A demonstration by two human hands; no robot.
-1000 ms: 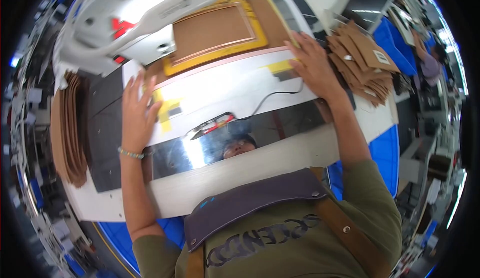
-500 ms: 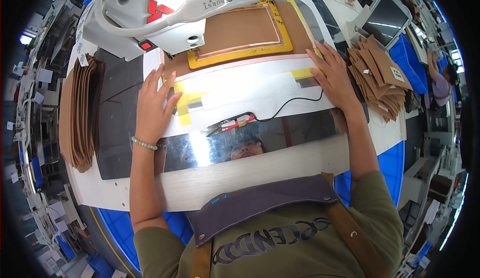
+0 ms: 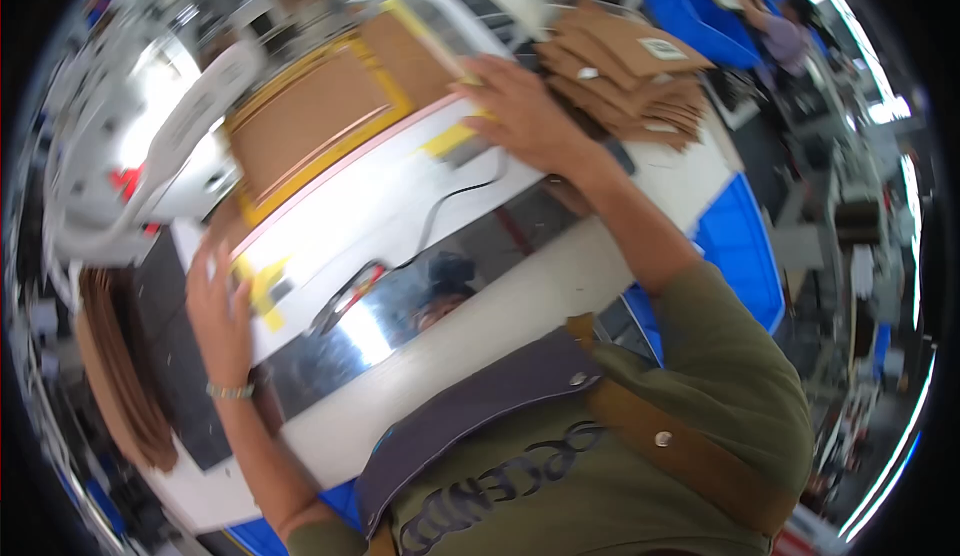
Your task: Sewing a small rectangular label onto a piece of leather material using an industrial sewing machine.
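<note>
A brown panel (image 3: pixel 412 48) lies on the work surface with a yellow frame (image 3: pixel 402 96) on top of it. A thin copper-coloured line runs inside the frame. My left hand (image 3: pixel 220 306) rests flat at the panel's near-left corner, fingers apart, beside a strip of yellow tape. At the near-right corner my right hand (image 3: pixel 525 116) lies with fingers stretched over the panel's edge. Between my hands is a white sheet (image 3: pixel 360 211) taped down in yellow. Small red-handled snips (image 3: pixel 350 294), blurred, lie on the shiny metal plate (image 3: pixel 400 321) nearer me.
A white machine (image 3: pixel 150 146) with a curved handle stands at the left over the frame. Brown pieces are stacked at left (image 3: pixel 125 376) and heaped at right (image 3: pixel 625 71). Blue bins (image 3: pixel 740 256) sit beside the table. Another person (image 3: pixel 785 31) is at far right.
The whole view has turned and the table has slid left and tilted in it, with blur. Both hands keep their places at the panel's near corners.
</note>
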